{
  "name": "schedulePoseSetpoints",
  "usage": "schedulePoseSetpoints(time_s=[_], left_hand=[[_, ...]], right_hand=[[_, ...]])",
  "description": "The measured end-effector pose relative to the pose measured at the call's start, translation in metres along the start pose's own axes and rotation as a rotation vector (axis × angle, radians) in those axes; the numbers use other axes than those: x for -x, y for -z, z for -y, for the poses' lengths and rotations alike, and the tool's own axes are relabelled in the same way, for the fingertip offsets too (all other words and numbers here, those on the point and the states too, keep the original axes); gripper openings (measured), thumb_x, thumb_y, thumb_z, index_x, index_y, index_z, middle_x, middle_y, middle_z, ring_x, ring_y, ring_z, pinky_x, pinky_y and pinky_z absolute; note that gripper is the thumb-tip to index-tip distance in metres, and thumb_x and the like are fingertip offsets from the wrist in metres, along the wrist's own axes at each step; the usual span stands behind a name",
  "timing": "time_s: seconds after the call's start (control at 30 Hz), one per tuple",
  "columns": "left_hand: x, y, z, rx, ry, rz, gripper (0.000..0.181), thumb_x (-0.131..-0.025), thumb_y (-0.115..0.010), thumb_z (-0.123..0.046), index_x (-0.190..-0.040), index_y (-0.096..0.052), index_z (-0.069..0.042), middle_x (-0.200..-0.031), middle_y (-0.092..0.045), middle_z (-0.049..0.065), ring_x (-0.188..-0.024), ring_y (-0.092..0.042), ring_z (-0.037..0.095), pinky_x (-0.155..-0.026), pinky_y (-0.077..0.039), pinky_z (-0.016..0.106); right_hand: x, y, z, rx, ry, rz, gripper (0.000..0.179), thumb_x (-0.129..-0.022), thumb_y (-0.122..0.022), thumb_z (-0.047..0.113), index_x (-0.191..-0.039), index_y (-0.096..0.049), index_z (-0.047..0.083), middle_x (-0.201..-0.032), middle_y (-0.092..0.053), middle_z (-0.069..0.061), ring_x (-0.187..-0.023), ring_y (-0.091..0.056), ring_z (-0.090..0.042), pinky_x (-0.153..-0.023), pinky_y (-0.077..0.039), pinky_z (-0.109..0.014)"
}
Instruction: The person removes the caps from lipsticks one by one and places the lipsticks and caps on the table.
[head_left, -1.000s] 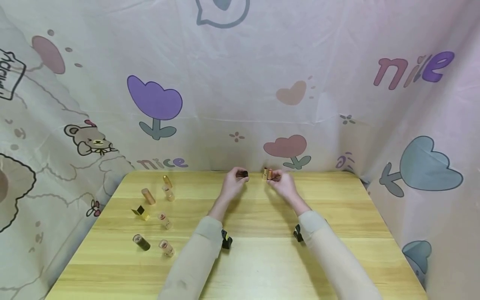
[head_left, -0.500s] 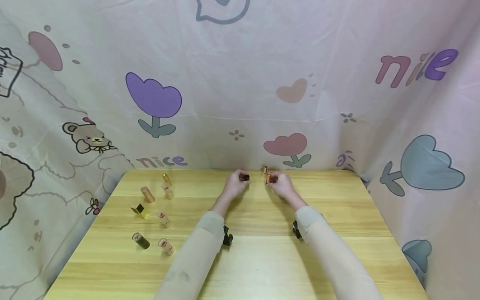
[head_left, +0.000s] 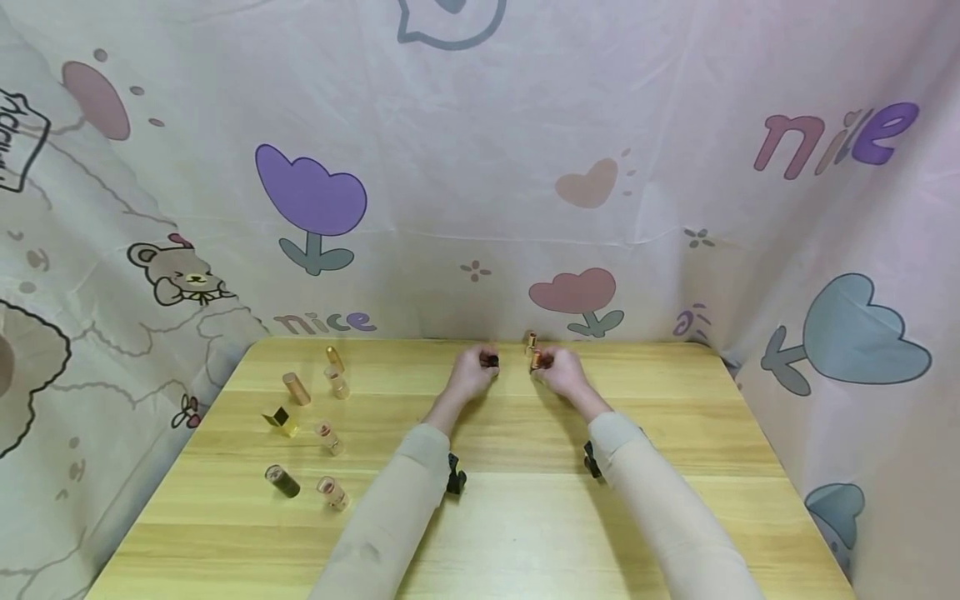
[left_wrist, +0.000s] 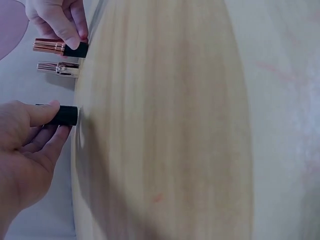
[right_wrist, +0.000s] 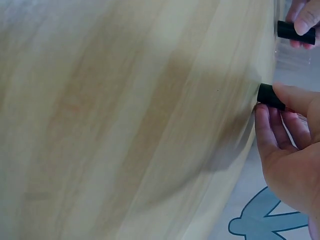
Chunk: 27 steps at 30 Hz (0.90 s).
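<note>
Just below centre in the head view, near the upper edge of the worktop (head_left: 517,533), the left hand (head_left: 472,372) pinches a black cap (left_wrist: 66,116) and the right hand (head_left: 564,373) a copper-topped tube (left_wrist: 49,46), seemingly uncapped already, the two parts unjoined, other tubes (head_left: 327,440) at left.

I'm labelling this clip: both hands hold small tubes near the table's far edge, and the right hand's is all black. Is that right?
Not quite: the tube in the right hand is copper-coloured at one end and black at the other, as the left wrist view shows. The rest stands.
</note>
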<state>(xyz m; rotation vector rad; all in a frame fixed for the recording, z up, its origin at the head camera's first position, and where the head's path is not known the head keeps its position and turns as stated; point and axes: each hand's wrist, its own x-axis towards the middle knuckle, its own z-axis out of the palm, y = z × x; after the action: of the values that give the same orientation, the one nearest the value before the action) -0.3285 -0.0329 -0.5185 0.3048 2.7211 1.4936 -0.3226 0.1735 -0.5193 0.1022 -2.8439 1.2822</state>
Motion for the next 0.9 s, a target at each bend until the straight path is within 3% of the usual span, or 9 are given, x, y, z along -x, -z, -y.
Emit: schedulePoseSetpoints(time_s=[0.23, 0.5, 0.7, 0.9], left_hand=[[0.009, 0.005, 0.006, -0.030, 0.025, -0.001, 0.032, -0.093, -0.073, 0.005, -0.125, -0.066, 0.005, -0.117, -0.070, 0.022, -0.111, -0.068, 0.035, -0.101, -0.058, 0.042], [0.017, 0.012, 0.004, -0.010, 0.031, 0.002, 0.043, -0.091, -0.074, 0.005, -0.132, -0.061, 0.009, -0.123, -0.068, 0.024, -0.116, -0.066, 0.037, -0.106, -0.056, 0.042], [0.032, 0.018, -0.014, 0.145, 0.052, -0.070, 0.052, -0.092, -0.074, 0.002, -0.140, -0.054, 0.009, -0.138, -0.060, 0.025, -0.130, -0.058, 0.039, -0.114, -0.050, 0.043], [0.066, 0.034, -0.036, 0.296, -0.030, -0.194, 0.051, -0.091, -0.073, 0.006, -0.138, -0.054, 0.010, -0.139, -0.059, 0.026, -0.133, -0.055, 0.042, -0.117, -0.046, 0.043]], right_hand=[[0.002, -0.006, 0.005, -0.001, 0.007, 0.027, 0.022, -0.083, -0.080, -0.004, -0.103, -0.072, -0.008, -0.100, -0.075, -0.021, -0.095, -0.071, -0.034, -0.094, -0.059, -0.045], [0.001, -0.005, 0.007, 0.019, 0.010, 0.034, 0.022, -0.085, -0.079, -0.001, -0.105, -0.073, -0.008, -0.103, -0.075, -0.021, -0.098, -0.071, -0.035, -0.097, -0.058, -0.047], [0.001, 0.001, 0.000, 0.030, 0.003, 0.048, 0.026, -0.086, -0.080, 0.002, -0.108, -0.072, -0.008, -0.106, -0.075, -0.023, -0.100, -0.070, -0.036, -0.098, -0.057, -0.048], [0.002, 0.004, -0.002, 0.038, 0.013, 0.052, 0.027, -0.087, -0.080, 0.002, -0.110, -0.072, -0.009, -0.108, -0.074, -0.024, -0.101, -0.070, -0.037, -0.097, -0.058, -0.049]])
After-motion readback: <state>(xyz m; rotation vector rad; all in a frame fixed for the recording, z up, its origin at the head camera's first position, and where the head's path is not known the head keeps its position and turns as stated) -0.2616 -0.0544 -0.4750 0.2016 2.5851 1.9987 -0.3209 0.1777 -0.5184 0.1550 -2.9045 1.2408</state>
